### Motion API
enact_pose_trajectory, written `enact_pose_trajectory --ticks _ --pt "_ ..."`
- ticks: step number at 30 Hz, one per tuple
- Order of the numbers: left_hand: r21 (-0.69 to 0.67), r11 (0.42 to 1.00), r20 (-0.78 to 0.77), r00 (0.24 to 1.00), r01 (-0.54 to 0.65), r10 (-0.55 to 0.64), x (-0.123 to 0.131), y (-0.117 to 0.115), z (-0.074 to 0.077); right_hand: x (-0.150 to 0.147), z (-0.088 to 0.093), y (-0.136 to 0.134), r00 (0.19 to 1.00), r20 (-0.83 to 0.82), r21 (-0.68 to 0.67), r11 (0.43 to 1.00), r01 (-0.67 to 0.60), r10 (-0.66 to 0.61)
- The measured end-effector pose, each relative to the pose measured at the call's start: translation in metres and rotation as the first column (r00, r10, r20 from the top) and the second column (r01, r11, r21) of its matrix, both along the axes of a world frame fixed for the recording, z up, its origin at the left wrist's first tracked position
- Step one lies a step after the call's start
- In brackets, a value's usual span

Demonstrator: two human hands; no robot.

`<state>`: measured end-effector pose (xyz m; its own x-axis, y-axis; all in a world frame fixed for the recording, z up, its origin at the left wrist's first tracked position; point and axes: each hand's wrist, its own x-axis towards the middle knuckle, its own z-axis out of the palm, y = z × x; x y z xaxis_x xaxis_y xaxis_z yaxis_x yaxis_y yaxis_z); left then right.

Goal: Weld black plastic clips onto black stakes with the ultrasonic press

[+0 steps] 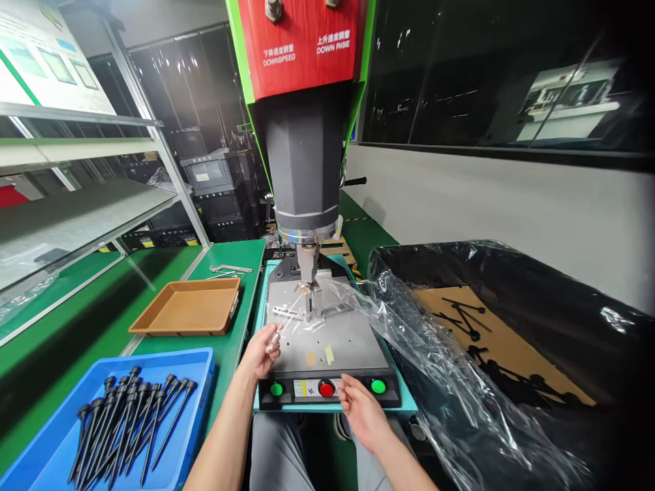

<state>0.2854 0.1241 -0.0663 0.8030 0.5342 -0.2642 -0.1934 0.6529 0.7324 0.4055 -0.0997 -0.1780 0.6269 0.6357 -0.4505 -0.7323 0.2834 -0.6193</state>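
In the head view, my left hand (263, 350) is closed at the left edge of the press's metal plate (299, 354), its fingertips pinching what looks like clear plastic film (363, 307). This film stretches across the plate from the right, passing near the press's tool tip (308, 290). My right hand (362, 410) is in front of the control panel, between the red button (326, 389) and the right green button (378, 387). Its thumb and fingers are drawn together; anything between them is too small to make out. Another green button (277, 389) lies below my left hand.
A blue tray (205, 372) at left holds several black rods with round heads (130, 416). Behind it sits a brown tray (184, 307), with a wrench (231, 269) beyond. At right, a plastic-lined black bin (537, 286) contains cardboard (504, 341) and more rods (463, 317).
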Motion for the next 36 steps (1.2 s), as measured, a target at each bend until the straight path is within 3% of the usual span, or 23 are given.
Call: enact_pose_trajectory --ticks 2,4,6,8,11,13,15,25,30,32,34,36 --pt "0.069 0.997 0.007 1.0 0.022 -0.023 -0.001 -0.011 0.003 -0.002 0.014 0.031 0.974 0.22 0.005 0.998 -0.061 0.058" --pt "0.1 0.995 0.029 0.999 0.025 -0.028 -0.002 -0.019 0.009 0.011 0.038 0.062 0.877 0.474 -0.048 0.996 -0.07 0.084" --pt "0.101 0.995 0.051 0.998 0.02 -0.025 0.0 -0.025 0.016 0.032 0.063 0.092 0.707 0.704 -0.12 0.992 0.026 0.066" --pt "0.084 0.996 0.068 0.997 0.019 -0.025 0.002 -0.03 0.023 0.054 0.083 0.118 0.485 0.874 -0.148 0.966 0.214 0.026" --pt "0.065 0.998 0.08 0.997 0.004 -0.009 0.009 -0.034 0.03 0.076 0.098 0.147 0.189 0.982 -0.091 0.9 0.426 0.01" --pt "0.068 0.998 0.075 0.997 -0.01 0.005 0.013 -0.035 0.032 0.085 0.103 0.159 0.075 0.996 -0.077 0.881 0.466 0.047" --pt "0.075 0.997 0.067 0.998 -0.021 0.016 0.016 -0.036 0.032 0.092 0.105 0.166 0.021 0.995 -0.095 0.884 0.458 0.096" --pt "0.093 0.994 0.076 0.996 -0.063 0.056 0.026 -0.032 0.035 0.108 0.124 0.17 -0.048 0.991 -0.093 0.907 0.41 0.124" --pt "0.143 0.986 0.037 0.996 -0.091 0.087 0.024 -0.032 0.031 0.089 0.123 0.143 -0.055 0.993 -0.075 0.917 0.393 0.105" --pt "0.175 0.981 0.011 0.996 -0.087 0.086 0.02 -0.034 0.025 0.075 0.11 0.12 0.019 0.995 -0.097 0.918 0.384 0.098" --pt "0.205 0.975 -0.025 0.996 -0.081 0.088 0.016 -0.037 0.017 0.057 0.093 0.09 0.212 0.97 -0.188 0.927 0.324 0.122" --pt "0.232 0.969 -0.067 0.993 -0.082 0.1 0.012 -0.039 0.007 0.036 0.077 0.06 0.434 0.872 -0.306 0.943 0.128 0.224"
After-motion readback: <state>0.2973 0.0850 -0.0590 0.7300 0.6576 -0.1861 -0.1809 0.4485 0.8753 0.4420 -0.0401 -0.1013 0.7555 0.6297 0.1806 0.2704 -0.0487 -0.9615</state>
